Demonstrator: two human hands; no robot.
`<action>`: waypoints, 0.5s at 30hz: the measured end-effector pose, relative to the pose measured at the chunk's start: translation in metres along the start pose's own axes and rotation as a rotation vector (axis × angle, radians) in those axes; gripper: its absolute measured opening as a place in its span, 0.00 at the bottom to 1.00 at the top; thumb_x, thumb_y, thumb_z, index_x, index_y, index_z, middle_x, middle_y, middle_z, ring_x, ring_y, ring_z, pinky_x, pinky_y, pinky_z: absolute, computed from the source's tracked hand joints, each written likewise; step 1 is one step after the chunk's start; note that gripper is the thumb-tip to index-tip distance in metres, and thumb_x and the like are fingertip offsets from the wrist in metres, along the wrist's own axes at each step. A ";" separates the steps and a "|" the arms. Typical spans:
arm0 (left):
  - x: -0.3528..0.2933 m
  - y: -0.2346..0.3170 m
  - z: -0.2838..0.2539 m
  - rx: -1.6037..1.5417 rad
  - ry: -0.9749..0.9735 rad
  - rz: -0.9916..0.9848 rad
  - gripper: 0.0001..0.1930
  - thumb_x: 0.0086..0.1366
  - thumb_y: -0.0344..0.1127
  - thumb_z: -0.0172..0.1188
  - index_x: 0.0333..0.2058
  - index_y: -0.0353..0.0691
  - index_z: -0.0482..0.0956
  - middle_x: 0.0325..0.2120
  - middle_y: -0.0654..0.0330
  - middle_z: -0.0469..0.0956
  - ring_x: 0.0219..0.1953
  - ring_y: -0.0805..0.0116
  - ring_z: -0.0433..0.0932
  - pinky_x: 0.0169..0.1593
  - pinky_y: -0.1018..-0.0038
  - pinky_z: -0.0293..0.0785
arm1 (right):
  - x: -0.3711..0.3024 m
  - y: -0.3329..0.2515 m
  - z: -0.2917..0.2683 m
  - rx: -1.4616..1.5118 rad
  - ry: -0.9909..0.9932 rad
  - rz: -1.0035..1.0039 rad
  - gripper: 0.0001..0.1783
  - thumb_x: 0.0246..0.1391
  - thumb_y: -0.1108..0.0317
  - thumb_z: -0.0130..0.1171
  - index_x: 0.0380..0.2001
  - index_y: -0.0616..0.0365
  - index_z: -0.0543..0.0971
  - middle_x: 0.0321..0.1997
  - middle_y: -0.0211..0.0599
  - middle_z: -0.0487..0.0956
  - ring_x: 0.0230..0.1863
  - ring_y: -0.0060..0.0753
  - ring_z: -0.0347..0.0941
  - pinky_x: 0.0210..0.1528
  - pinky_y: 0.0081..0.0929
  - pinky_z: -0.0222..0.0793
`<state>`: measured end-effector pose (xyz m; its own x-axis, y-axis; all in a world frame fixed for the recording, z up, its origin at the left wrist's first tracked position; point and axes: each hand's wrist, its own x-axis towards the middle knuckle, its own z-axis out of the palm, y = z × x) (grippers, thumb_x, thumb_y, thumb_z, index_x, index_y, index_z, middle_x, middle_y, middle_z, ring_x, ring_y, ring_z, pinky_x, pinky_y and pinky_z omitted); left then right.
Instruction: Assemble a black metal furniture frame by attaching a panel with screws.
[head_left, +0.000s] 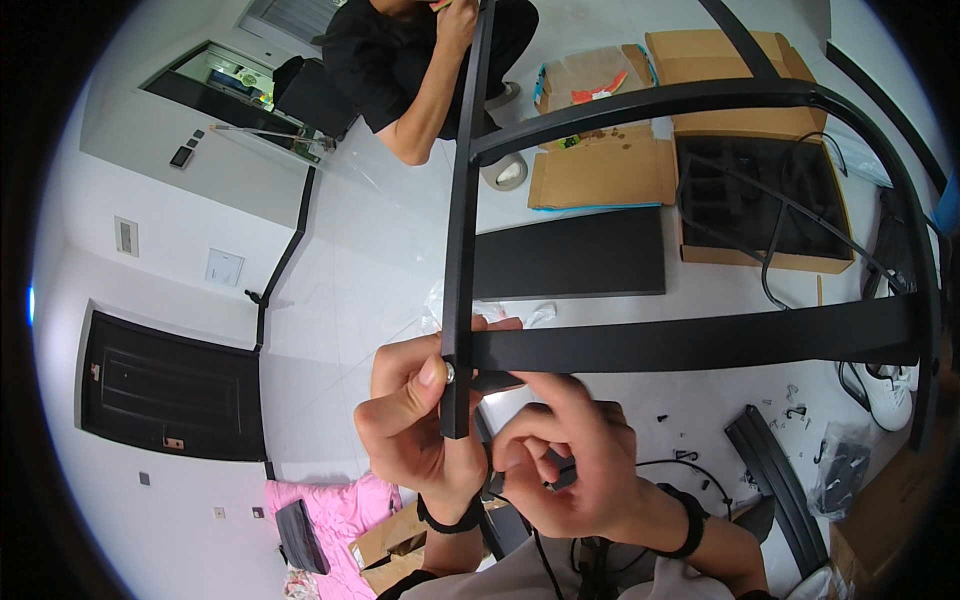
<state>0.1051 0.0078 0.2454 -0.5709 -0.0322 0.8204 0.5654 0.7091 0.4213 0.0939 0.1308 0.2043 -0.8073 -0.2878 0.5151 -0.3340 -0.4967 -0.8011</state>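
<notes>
White walls and a pale tiled floor [350, 390] surround the work, with a dark door [172, 390] at far left. Pink cloth [345, 520] lies at lower left, beside a cardboard piece [390, 550]. Farther right, at the top, a person in black [375, 70] crouches on the floor. Nearer, the left hand [415, 425] has its grip closed around the lower end of a black upright bar [461, 240], thumb against a silver bolt [449, 373] in its side. This upright belongs to a black frame, which spans the view from the middle to the right edge; its flat crossbar [700, 337] meets the upright at the left hand. Just right, the right hand [570, 470] sits below that joint, index finger extended up to the crossbar's underside, other fingers curled; whether its grip encloses anything, I cannot tell. Beyond the crossbar lie a black panel [575, 255] and opened cardboard boxes [605, 180]. Farther right are loose black bars [775, 490], a clear bag [842, 470] and a white shoe [888, 400].
</notes>
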 end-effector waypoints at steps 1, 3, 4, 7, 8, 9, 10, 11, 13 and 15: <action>0.000 0.000 0.001 0.001 0.001 0.001 0.09 0.67 0.20 0.53 0.45 0.30 0.67 0.38 0.39 0.75 0.37 0.55 0.83 0.31 0.74 0.80 | 0.000 -0.002 -0.004 -0.023 -0.001 -0.013 0.34 0.44 0.82 0.55 0.60 0.72 0.66 0.22 0.27 0.78 0.15 0.11 0.61 0.20 0.10 0.58; 0.000 -0.001 0.001 -0.014 0.003 0.014 0.10 0.67 0.19 0.53 0.45 0.30 0.66 0.38 0.39 0.75 0.36 0.55 0.83 0.32 0.73 0.81 | 0.001 -0.003 -0.005 -0.045 -0.004 -0.028 0.34 0.43 0.83 0.55 0.60 0.72 0.66 0.22 0.28 0.78 0.15 0.12 0.61 0.21 0.10 0.59; 0.000 0.000 0.001 -0.017 0.002 0.012 0.10 0.67 0.19 0.53 0.45 0.30 0.66 0.38 0.39 0.75 0.36 0.55 0.83 0.32 0.73 0.81 | 0.001 -0.002 -0.002 -0.011 0.012 -0.009 0.35 0.43 0.81 0.56 0.60 0.67 0.69 0.19 0.28 0.76 0.14 0.16 0.64 0.21 0.16 0.63; 0.000 0.004 0.001 -0.020 -0.022 -0.028 0.10 0.67 0.18 0.52 0.46 0.29 0.66 0.38 0.38 0.74 0.37 0.53 0.83 0.34 0.72 0.82 | -0.001 -0.002 0.002 0.016 0.052 0.033 0.35 0.42 0.80 0.57 0.59 0.62 0.72 0.16 0.29 0.73 0.13 0.22 0.67 0.22 0.21 0.67; 0.001 0.003 0.001 -0.033 -0.019 -0.019 0.10 0.66 0.18 0.52 0.46 0.29 0.66 0.38 0.38 0.74 0.37 0.52 0.83 0.34 0.71 0.82 | -0.001 -0.003 0.003 0.009 0.075 0.054 0.35 0.42 0.80 0.57 0.59 0.62 0.72 0.16 0.29 0.73 0.13 0.22 0.68 0.22 0.21 0.68; 0.001 0.003 0.001 -0.047 -0.016 -0.010 0.11 0.66 0.18 0.51 0.46 0.30 0.66 0.39 0.38 0.74 0.37 0.51 0.83 0.35 0.71 0.83 | 0.000 -0.003 0.003 0.011 0.073 0.055 0.35 0.42 0.80 0.57 0.59 0.62 0.72 0.16 0.29 0.73 0.13 0.22 0.68 0.22 0.21 0.68; 0.002 0.003 0.002 -0.048 -0.016 -0.010 0.11 0.66 0.18 0.51 0.46 0.30 0.66 0.39 0.38 0.74 0.37 0.51 0.83 0.35 0.71 0.83 | 0.001 -0.003 0.000 0.006 0.067 0.012 0.34 0.42 0.80 0.57 0.59 0.62 0.72 0.16 0.29 0.73 0.13 0.22 0.68 0.22 0.21 0.68; 0.002 0.004 0.001 -0.035 -0.031 -0.007 0.11 0.66 0.17 0.51 0.46 0.29 0.65 0.38 0.38 0.73 0.37 0.49 0.83 0.35 0.70 0.83 | 0.002 -0.003 -0.001 0.002 0.060 -0.030 0.34 0.41 0.80 0.57 0.58 0.62 0.73 0.16 0.29 0.73 0.13 0.22 0.67 0.23 0.21 0.68; 0.003 0.004 0.000 -0.020 -0.047 -0.006 0.11 0.66 0.17 0.50 0.46 0.29 0.65 0.38 0.38 0.73 0.38 0.48 0.84 0.35 0.69 0.84 | 0.001 -0.001 0.002 0.024 0.060 -0.002 0.35 0.41 0.80 0.58 0.59 0.62 0.73 0.16 0.28 0.73 0.13 0.22 0.67 0.24 0.21 0.69; 0.002 0.004 -0.002 -0.008 -0.053 0.005 0.11 0.66 0.17 0.50 0.46 0.29 0.65 0.38 0.38 0.73 0.38 0.46 0.83 0.35 0.68 0.84 | 0.001 0.002 0.002 -0.009 0.038 -0.041 0.32 0.43 0.82 0.55 0.57 0.73 0.69 0.22 0.29 0.79 0.15 0.12 0.61 0.20 0.11 0.60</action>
<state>0.1070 0.0092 0.2490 -0.5986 0.0088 0.8010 0.5728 0.7037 0.4203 0.0933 0.1282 0.2034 -0.8110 -0.2361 0.5353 -0.3709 -0.5001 -0.7825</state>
